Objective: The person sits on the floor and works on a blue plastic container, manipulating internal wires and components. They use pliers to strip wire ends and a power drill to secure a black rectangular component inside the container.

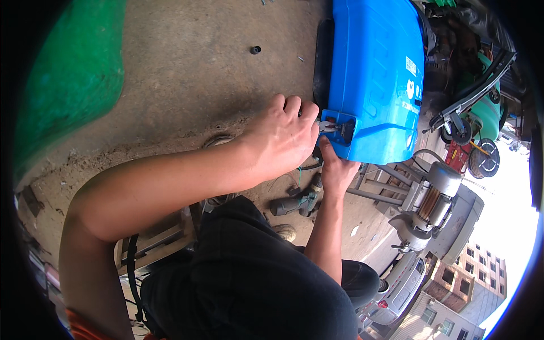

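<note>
— Latch (340,129) first: we see a small dark fitting with a metal piece, set in a recess at the lower corner of the blue plastic body panel (374,73). What are we doing to it?

— We work it from both sides. Our left hand (280,139) comes across from the left, fingers curled, fingertips pinched on the metal bit at the latch's left edge. Our right hand (335,170) reaches up from below, thumb and fingers pressed against the panel's bottom edge just under the latch; whether it actually grips anything there, we cannot tell.

— How should we handle it, in our judgement?

— We'd keep the right hand bracing the panel so the plastic doesn't flex, and let the left hand do the fine work, pulling straight along the fitting instead of twisting. The corner looks thin, so gentle force seems wise.

— And what's around us?

— The panel lies on the concrete floor (192,68). A cordless drill (294,203) rests on the floor just below our hands, and an electric motor (433,201) on a metal frame sits to the right.
</note>
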`<action>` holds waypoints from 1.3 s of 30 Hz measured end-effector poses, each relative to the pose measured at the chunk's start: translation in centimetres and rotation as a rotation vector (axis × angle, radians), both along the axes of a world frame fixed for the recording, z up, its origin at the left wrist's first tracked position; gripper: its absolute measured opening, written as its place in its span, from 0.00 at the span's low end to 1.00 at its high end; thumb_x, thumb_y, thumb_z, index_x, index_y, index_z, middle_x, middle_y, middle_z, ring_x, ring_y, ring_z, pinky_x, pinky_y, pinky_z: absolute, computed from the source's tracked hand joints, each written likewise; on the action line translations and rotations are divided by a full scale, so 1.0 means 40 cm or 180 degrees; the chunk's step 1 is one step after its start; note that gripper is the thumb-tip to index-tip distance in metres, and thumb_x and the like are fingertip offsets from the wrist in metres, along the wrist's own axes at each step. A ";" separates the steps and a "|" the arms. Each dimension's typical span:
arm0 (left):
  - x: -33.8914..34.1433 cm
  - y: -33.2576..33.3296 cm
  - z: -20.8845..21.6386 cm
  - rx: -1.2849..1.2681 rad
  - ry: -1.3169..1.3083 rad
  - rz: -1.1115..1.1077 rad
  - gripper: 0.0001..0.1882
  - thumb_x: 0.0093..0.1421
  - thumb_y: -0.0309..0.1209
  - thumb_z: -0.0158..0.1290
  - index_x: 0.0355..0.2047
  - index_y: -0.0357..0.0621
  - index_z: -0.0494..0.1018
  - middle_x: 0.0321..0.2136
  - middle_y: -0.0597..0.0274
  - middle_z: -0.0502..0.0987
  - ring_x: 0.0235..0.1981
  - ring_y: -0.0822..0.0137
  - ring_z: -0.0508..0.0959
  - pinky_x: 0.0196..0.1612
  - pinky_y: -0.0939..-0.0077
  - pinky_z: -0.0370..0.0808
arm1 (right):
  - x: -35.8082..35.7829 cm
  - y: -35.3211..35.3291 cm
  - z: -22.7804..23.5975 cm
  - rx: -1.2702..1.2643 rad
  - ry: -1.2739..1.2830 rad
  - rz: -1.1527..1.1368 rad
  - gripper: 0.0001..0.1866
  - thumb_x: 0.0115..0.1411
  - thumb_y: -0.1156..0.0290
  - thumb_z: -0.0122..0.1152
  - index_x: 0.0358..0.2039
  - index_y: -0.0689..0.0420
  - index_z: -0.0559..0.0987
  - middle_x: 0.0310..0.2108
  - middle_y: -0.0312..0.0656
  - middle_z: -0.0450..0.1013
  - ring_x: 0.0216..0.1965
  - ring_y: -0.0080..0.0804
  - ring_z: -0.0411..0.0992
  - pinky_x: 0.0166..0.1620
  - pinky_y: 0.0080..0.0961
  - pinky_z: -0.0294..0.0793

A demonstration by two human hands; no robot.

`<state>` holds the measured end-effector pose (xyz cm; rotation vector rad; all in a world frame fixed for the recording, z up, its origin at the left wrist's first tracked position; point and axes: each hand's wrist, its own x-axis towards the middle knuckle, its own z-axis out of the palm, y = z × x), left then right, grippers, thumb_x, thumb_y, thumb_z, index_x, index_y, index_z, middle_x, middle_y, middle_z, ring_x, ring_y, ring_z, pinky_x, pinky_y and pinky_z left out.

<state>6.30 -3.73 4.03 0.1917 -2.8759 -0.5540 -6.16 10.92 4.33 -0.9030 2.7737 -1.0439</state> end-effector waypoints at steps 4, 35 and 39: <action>0.019 -0.008 -0.018 0.0428 -0.0105 0.0222 0.09 0.54 0.24 0.53 0.35 0.32 0.75 0.40 0.49 0.74 0.41 0.52 0.75 0.44 0.58 0.72 | 0.006 -0.009 0.012 -0.0095 -0.0086 0.0002 0.16 0.50 0.72 0.71 0.39 0.62 0.80 0.31 0.43 0.79 0.32 0.34 0.77 0.41 0.32 0.75; -0.080 -0.154 -0.005 0.5388 -0.2057 -0.0518 0.16 0.47 0.23 0.50 0.37 0.27 0.73 0.33 0.50 0.73 0.31 0.57 0.78 0.32 0.62 0.78 | -0.005 0.005 0.000 0.0008 -0.0118 -0.0006 0.19 0.50 0.72 0.71 0.42 0.63 0.79 0.35 0.44 0.79 0.36 0.35 0.76 0.44 0.33 0.74; -0.093 -0.173 0.002 0.5196 -0.2142 -0.0582 0.15 0.52 0.29 0.52 0.37 0.28 0.72 0.36 0.51 0.74 0.32 0.58 0.79 0.32 0.63 0.78 | -0.004 0.003 -0.001 -0.0112 -0.0142 0.0034 0.17 0.50 0.73 0.70 0.41 0.63 0.79 0.33 0.43 0.79 0.34 0.34 0.77 0.42 0.32 0.75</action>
